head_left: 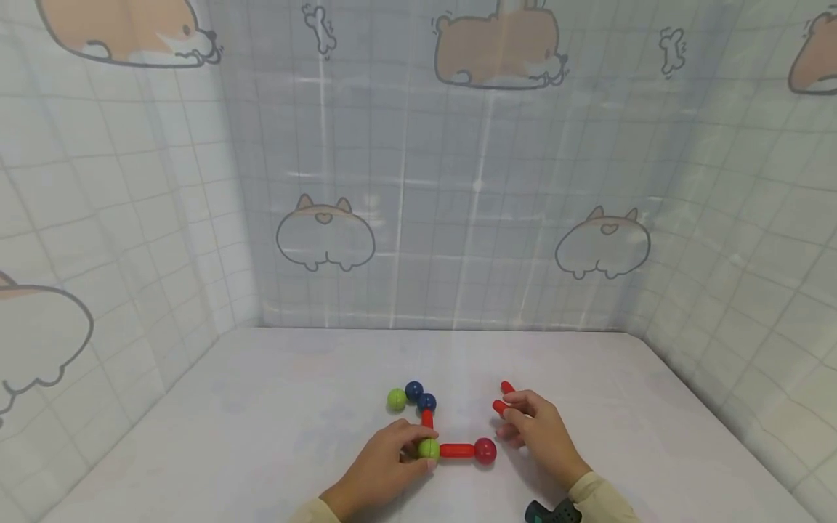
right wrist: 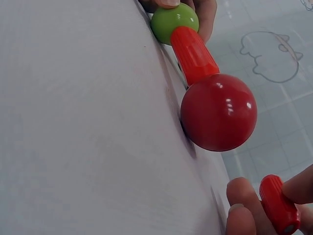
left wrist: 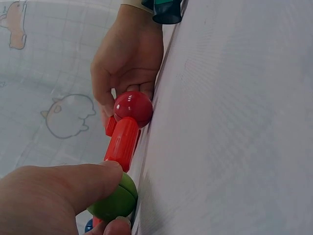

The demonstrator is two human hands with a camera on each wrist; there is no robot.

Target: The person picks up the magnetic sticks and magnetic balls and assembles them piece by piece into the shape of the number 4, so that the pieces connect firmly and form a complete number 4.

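My left hand (head_left: 386,459) grips a green ball (head_left: 429,449) between thumb and fingers, low on the white table. From that ball a red rod (head_left: 457,451) runs right to a dark red ball (head_left: 485,452). A second red rod (head_left: 427,418) leads away from it to a blue ball (head_left: 426,402). To the right, my right hand (head_left: 541,436) pinches a short loose red rod (right wrist: 279,205) between thumb and fingers, apart from the dark red ball. Just beyond those fingers lies another red rod (head_left: 507,387), partly hidden.
Another blue ball (head_left: 414,391) and a green ball (head_left: 396,399) sit by the far end of the joined pieces. The white table (head_left: 294,385) is enclosed by patterned curtains (head_left: 431,290) at the back and sides. A dark wrist device (head_left: 553,512) shows by the right sleeve.
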